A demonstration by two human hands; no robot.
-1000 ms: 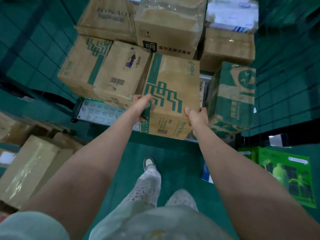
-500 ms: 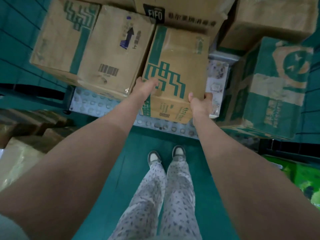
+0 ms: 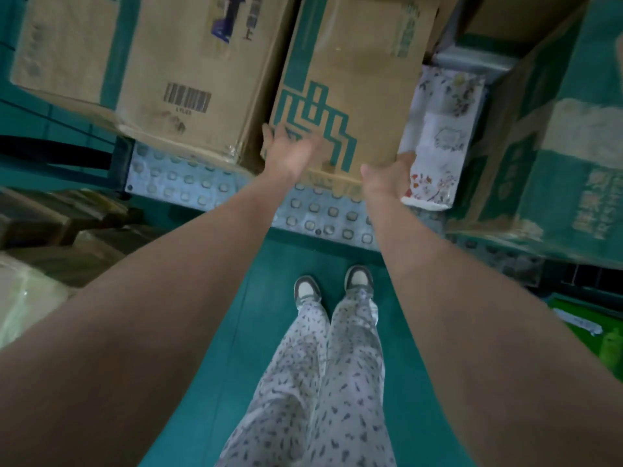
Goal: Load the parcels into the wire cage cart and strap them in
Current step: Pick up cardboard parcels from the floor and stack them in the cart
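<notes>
A brown carton with a teal stepped pattern point(image 3: 357, 82) stands on the cart's studded metal floor point(image 3: 188, 183), between other parcels. My left hand point(image 3: 290, 153) lies flat against its near face at the lower left, fingers spread. My right hand point(image 3: 387, 178) grips its lower right corner. Left of it sits a barcode carton point(image 3: 188, 65), and to the right a white floral-printed box point(image 3: 438, 136) and a green-and-brown carton point(image 3: 553, 136).
Brown cartons lie piled on the floor at the left point(image 3: 50, 251). A green printed package point(image 3: 593, 335) is on the floor at the right. Teal floor point(image 3: 215, 382) with my legs and shoes lies below the cart's edge. Teal wire mesh point(image 3: 40, 109) shows at far left.
The patterned carton has gone further into the cart and down onto its floor. My view has tipped downward and closer. My left hand has spread flat on the carton's face.
</notes>
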